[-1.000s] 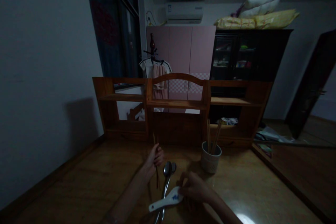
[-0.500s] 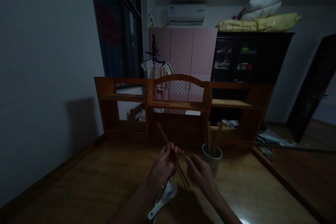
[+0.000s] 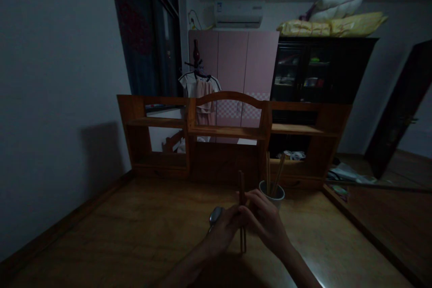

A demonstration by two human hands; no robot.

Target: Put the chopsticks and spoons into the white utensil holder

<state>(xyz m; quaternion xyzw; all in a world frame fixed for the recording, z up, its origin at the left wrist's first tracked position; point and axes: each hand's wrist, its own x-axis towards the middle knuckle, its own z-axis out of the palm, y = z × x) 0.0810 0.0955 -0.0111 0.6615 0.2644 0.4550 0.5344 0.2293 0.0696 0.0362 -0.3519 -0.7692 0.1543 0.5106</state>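
Chopsticks (image 3: 242,186) run nearly upright between the two hands (image 3: 266,218), both pinching them around the middle.

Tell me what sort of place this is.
Likely a room in a home, perhaps a bedroom: a pink wardrobe stands at the back, with hanging clothes in front of it and an air conditioner above.

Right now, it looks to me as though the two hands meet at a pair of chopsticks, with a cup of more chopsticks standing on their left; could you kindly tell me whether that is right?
Not quite: the cup stands to the right, as the head view shows. The left hand and right hand do meet at the pair of chopsticks.
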